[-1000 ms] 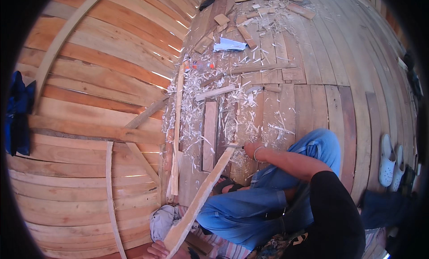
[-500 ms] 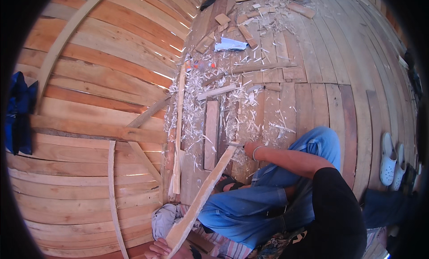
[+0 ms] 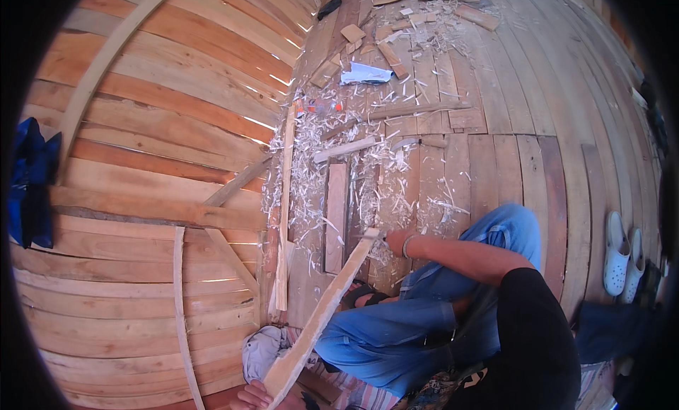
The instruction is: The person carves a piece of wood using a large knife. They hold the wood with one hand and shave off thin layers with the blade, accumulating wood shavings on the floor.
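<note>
Both hands grip 1 plank (image 3: 322, 318): right hand (image 3: 393, 240) its far end, left hand (image 3: 253, 396) the near. Trimming underway; steadying needed.

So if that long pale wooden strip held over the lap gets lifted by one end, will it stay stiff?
Probably mostly stiff: the wooden strip runs straight between the left hand and the right hand. It looks thin and narrow, so likely light and somewhat springy. Its rough bare wood should not slip.
</note>
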